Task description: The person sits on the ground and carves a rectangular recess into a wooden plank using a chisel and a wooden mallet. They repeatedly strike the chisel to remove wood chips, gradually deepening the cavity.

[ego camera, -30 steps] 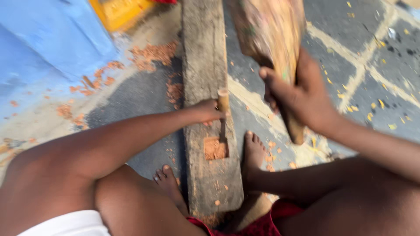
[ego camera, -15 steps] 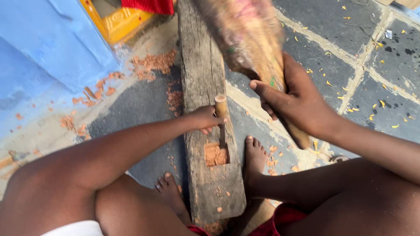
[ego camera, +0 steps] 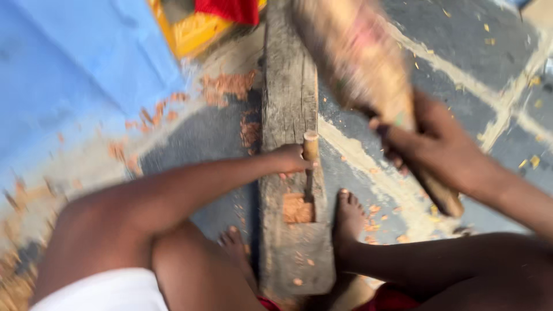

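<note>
Steadying a chisel [ego camera: 311,151] upright on a weathered plank [ego camera: 288,86], the left hand [ego camera: 292,159] is closed around it; a blurred wooden mallet [ego camera: 368,75] is clenched in the right hand [ego camera: 429,147] above. One square mortise [ego camera: 298,208] is already cut below the grip.

Orange-brown wood shavings [ego camera: 227,86] lie scattered across grey pavement [ego camera: 455,52] crossed by pale painted lines [ego camera: 507,115]. A blue surface [ego camera: 75,75] fills the upper left corner, with a yellow container [ego camera: 193,34] beyond it and a red cloth [ego camera: 230,10] draped at its top edge. Small yellow flecks [ego camera: 487,40] dot the pavement at right. Blur softens much of the scene.
</note>
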